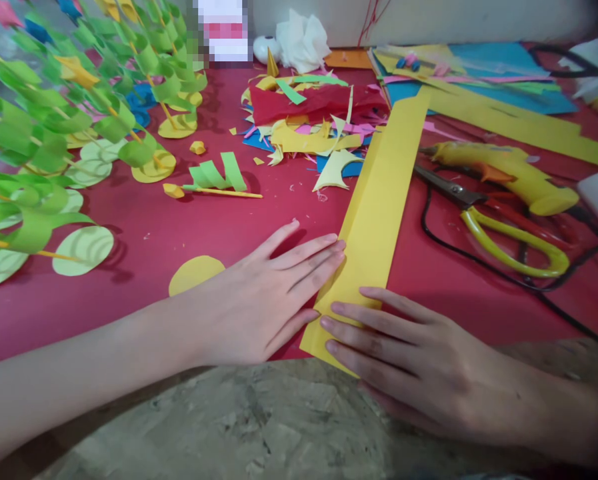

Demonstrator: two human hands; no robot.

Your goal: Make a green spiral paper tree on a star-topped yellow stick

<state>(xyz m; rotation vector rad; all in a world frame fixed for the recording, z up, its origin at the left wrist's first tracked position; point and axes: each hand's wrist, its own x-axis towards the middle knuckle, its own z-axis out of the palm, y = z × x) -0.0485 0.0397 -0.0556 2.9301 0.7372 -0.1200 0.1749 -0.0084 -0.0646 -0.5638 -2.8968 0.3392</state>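
Note:
A long yellow paper strip (pixel 379 220) lies at a slant on the red tabletop, its lower end jutting past the front edge. Along its left side runs a narrow fold. My left hand (pixel 273 293) rests flat with fingers stretched out, fingertips touching the strip's left edge. My right hand (pixel 419 353) lies across the lower part of the strip, fingers extended over the paper, the thumb mostly hidden. Partly under my left wrist sits a yellow paper circle (pixel 196 273).
Green curled-paper stems on round bases (pixel 153 165) crowd the left. Behind are coloured paper scraps (pixel 309 137). Yellow-handled scissors (pixel 516 247), a yellow glue gun (pixel 503 170) and a black cord (pixel 459 257) occupy the right. A small green-and-yellow paper stem (pixel 219 180) lies mid-table.

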